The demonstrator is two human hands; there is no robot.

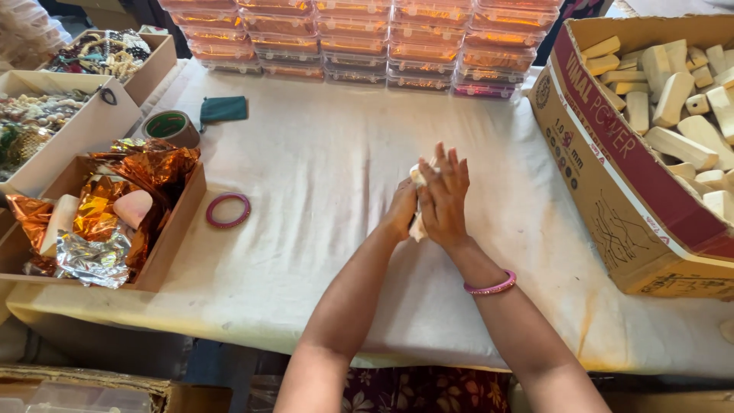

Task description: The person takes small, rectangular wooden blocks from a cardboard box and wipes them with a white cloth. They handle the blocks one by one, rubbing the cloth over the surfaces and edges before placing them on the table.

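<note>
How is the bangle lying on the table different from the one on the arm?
The bangle on the cloth is darker red with a green inside; the bangle on the right wrist is lighter pink. The one on the cloth lies flat and shows its full ring; the worn one shows only its front half. Both are round bangles. The hands, left and right, hold a pale block.

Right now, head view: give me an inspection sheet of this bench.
Surface: table under a white cloth, faintly stained.
Job's things: pale whitish piece pressed between both hands; kind unclear.
Clutter: red bangle, tape roll, green pouch, tray of copper and silver foil, trays of beads.
Hands: left hand and right hand together around the piece; pink bangle on the right wrist.
Cables: nothing seen.
Surroundings: stacked clear lidded boxes at the back; cardboard carton of pale wooden blocks at right.
</note>
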